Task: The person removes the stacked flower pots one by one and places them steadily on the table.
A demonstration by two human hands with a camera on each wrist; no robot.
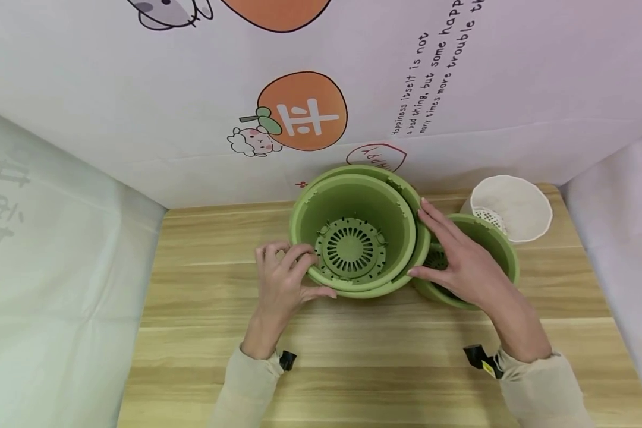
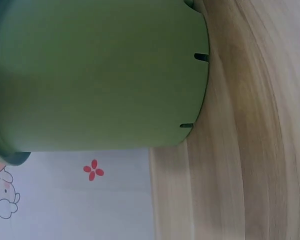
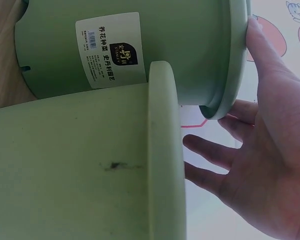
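Note:
Two green plastic flower pots are nested near the back wall: an inner pot with a slotted floor, inside an outer pot. My left hand grips their rim at the front left, fingers bent over the edge and thumb along the outside. At the right side, my right hand has its fingers spread, with thumb and fingertips touching the outer rim. The right wrist view shows a white label on the outer pot's side. Most of the left hand is out of its wrist view.
Another green pot stands to the right, partly beneath my right hand and forearm. Behind it is a white pot with a perforated base. The wooden tabletop meets a printed cloth wall at the back.

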